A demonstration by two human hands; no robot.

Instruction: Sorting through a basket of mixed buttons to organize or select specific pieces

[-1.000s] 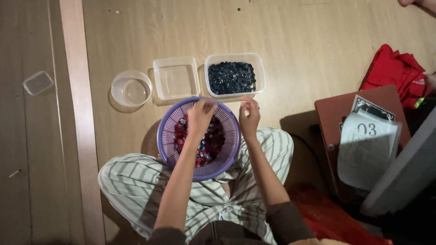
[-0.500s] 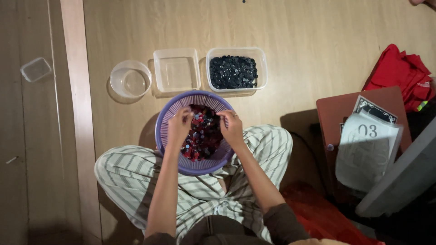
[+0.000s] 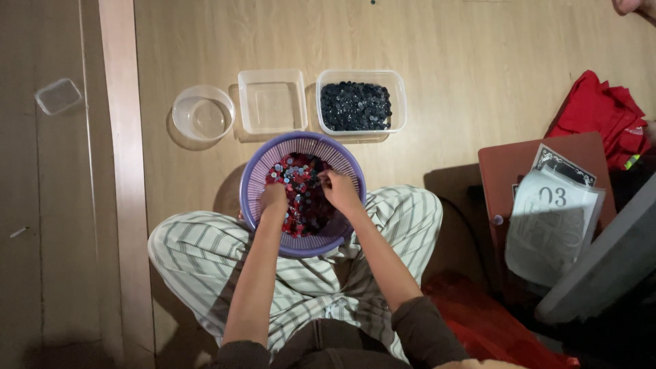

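A purple slotted basket (image 3: 260, 171) rests between my crossed legs in striped trousers and holds a heap of small red, dark and grey buttons (image 3: 301, 188). My left hand (image 3: 273, 200) is down in the heap at its left side, fingers curled into the buttons. My right hand (image 3: 337, 188) is at the right side, fingertips pinched on a small piece I cannot make out clearly. Beyond the basket stand a round clear bowl (image 3: 203, 113), a clear square tub (image 3: 272, 101) with nothing in it, and a clear tub of dark buttons (image 3: 356, 106).
A small clear lid (image 3: 58, 96) lies far left past a wooden strip (image 3: 119, 137). At right are a brown board with printed papers (image 3: 553, 212), red cloth (image 3: 601, 113), a grey slanted object (image 3: 601, 266), and another person's hand (image 3: 632, 7) at the top corner.
Both hands came back from the far rim near the dark-button tub and went down into the basket's heap.
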